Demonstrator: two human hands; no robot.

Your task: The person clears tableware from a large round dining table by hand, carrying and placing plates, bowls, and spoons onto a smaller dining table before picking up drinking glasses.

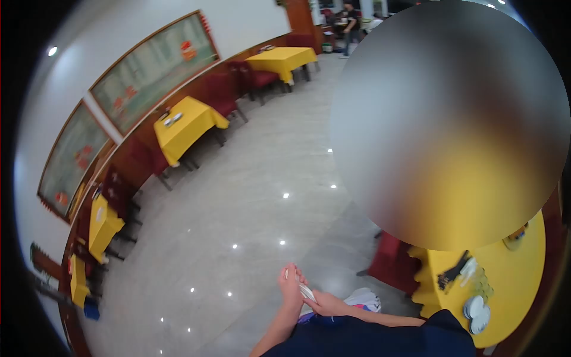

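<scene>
Near the bottom centre, my left hand [290, 287] is closed round a small white object [307, 291], which looks like a folded cloth or a stack of small dishes; it is too small to tell. My right hand [324, 303] grips the same object from its lower right side. Both hands are close together in front of my dark blue clothing, above the grey floor. A white bundle with pink and blue marks [364, 299] shows just beyond my right forearm.
At the right stands a round table with a yellow cloth [511, 285], holding white dishes [477, 314] and dark utensils [455, 271]. A red chair [392, 262] is beside it. Yellow tables [187, 128] line the left wall. A person [350, 27] stands far back. A large blur covers the upper right.
</scene>
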